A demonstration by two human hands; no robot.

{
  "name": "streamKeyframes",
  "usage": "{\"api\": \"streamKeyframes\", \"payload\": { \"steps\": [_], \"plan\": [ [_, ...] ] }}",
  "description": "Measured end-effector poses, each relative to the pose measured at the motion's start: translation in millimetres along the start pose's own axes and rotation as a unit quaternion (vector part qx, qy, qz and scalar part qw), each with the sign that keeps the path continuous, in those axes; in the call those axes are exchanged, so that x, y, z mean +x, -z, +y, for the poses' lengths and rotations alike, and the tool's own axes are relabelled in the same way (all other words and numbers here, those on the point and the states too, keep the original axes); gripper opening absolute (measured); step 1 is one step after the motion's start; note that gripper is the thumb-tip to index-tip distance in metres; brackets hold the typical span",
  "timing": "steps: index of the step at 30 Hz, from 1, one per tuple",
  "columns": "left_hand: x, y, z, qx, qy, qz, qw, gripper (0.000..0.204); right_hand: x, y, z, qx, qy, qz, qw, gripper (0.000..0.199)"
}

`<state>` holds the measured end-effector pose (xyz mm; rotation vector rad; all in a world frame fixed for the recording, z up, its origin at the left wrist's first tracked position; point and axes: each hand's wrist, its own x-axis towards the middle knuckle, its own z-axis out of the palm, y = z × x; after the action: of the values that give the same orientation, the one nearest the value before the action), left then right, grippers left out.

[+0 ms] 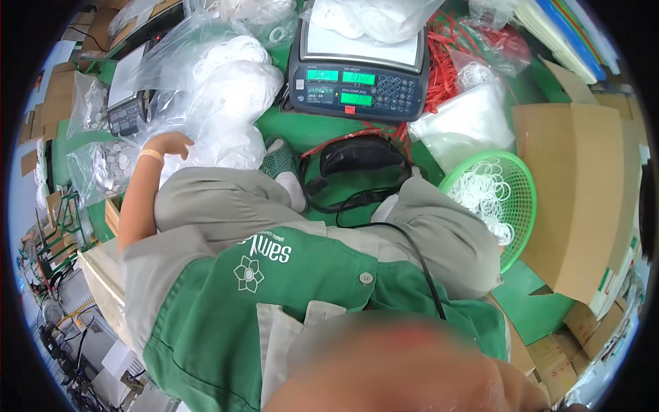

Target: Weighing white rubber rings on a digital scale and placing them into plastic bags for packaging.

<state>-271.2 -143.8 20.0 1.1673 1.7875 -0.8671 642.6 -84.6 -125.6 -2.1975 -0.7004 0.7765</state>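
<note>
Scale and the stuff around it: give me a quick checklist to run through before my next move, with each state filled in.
1. Scale switched on: ok, its displays are lit.
2. Weighing plate bare: not ok, a plastic bag with white contents lies on it.
3. Green basket holding white rings: ok, a loose heap shows inside.
4. Left hand free of the clear plastic: cannot tell, it overlaps the plastic in this view.
5. Lap clear of cable: not ok, a black cable crosses it.
</note>
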Motion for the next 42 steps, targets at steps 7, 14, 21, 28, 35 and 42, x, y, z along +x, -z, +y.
{"api": "streamKeyframes", "payload": {
  "steps": [7, 14, 21, 28, 35, 42],
  "plan": [
    [-96.6, 140.9, 113.1, -0.18, -0.158, 0.302, 0.923, 0.048, -5.1, 21.2, -130.0, 0.219, 0.11, -0.022, 0.969, 0.03],
    [-118.6, 239.4, 226.2, -0.147, -0.272, 0.486, 0.818, 0.062, -60.4, -69.9, -392.3, 0.31, 0.214, -0.266, 0.887, 0.026],
    [-108.1, 262.4, 277.4, -0.168, -0.368, 0.695, 0.594, 0.056, -200.4, -182.8, -571.0, 0.269, 0.539, -0.325, 0.729, 0.026],
    [-86.8, 286.1, 291.5, -0.271, -0.43, 0.662, 0.552, 0.061, -227.1, -336.4, -566.9, -0.195, 0.691, -0.297, 0.629, 0.042],
    [-83.8, 280.6, 293.0, -0.31, -0.442, 0.654, 0.53, 0.063, -244.9, -280.4, -573.0, -0.109, 0.65, -0.333, 0.675, 0.027],
    [-98.8, 262.8, 274.1, -0.292, -0.445, 0.658, 0.533, 0.064, -156.3, -161.8, -448.1, 0.137, 0.544, -0.201, 0.803, 0.013]
  ]
}}
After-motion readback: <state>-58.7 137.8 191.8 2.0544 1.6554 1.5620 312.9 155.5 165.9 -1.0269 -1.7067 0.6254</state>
